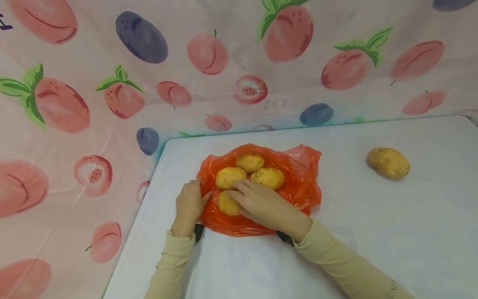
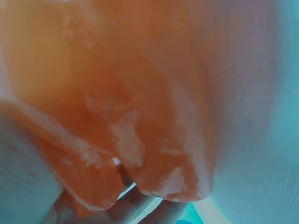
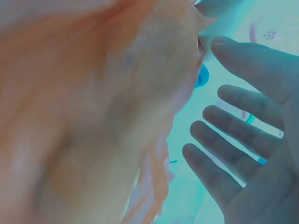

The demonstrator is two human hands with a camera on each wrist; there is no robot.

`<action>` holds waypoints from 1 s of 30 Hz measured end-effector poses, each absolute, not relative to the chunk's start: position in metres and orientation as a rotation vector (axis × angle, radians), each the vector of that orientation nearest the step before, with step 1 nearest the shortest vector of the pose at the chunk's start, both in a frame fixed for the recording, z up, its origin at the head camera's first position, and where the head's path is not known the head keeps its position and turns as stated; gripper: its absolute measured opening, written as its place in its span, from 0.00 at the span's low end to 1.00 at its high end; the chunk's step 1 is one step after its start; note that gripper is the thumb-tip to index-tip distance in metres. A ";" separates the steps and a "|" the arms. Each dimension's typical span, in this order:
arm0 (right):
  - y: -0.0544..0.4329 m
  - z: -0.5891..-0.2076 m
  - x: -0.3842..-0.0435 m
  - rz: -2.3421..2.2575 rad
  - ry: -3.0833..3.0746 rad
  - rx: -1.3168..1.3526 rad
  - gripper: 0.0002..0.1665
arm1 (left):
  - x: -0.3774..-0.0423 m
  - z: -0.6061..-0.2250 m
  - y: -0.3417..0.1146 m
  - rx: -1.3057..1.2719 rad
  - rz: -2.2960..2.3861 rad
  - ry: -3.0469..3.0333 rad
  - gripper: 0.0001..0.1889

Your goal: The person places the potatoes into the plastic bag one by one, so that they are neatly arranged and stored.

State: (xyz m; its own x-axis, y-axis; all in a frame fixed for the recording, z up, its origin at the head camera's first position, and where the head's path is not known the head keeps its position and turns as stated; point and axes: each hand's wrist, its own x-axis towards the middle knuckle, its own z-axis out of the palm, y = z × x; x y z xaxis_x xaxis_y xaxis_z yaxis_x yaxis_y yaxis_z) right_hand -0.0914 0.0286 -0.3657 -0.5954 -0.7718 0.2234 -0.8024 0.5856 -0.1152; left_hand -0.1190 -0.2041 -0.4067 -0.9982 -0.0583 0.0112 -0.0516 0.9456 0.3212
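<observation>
A crumpled red plastic bag (image 1: pixel 302 178) lies on the white table with several potatoes on it, among them one potato (image 1: pixel 228 203) at the front. My left hand (image 1: pixel 188 205) holds the bag's left edge; in the left wrist view the red film (image 2: pixel 154 116) covers most of the picture, with fingers (image 2: pixel 119 212) partly hidden behind it. Over the front potato hovers my right hand (image 1: pixel 265 205). The right wrist view shows its fingers (image 3: pixel 238 130) stretched and spread, nothing gripped, beside the blurred potato and bag.
A single potato (image 1: pixel 389 162) lies apart on the right side of the white table (image 1: pixel 373 224). Behind and to the left hangs a fruit-patterned cloth (image 1: pixel 168 25). Black straps show beneath both wrists.
</observation>
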 end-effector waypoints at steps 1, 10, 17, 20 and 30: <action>0.031 -0.365 -0.091 0.313 -2.662 1.329 0.30 | -0.119 -0.407 -0.204 0.086 -0.508 -3.080 0.27; 0.049 -0.363 -0.090 0.296 -2.687 1.296 0.32 | -0.119 -0.406 -0.204 0.088 -0.504 -3.080 0.27; 0.063 -0.364 -0.091 0.296 -2.671 1.276 0.33 | -0.118 -0.407 -0.204 0.080 -0.466 -3.065 0.27; 0.068 -0.364 -0.091 0.324 -2.695 1.264 0.34 | -0.118 -0.407 -0.204 0.079 -0.466 -3.060 0.27; 0.084 -0.361 -0.095 0.355 -2.720 1.228 0.35 | -0.119 -0.408 -0.204 0.083 -0.494 -3.071 0.27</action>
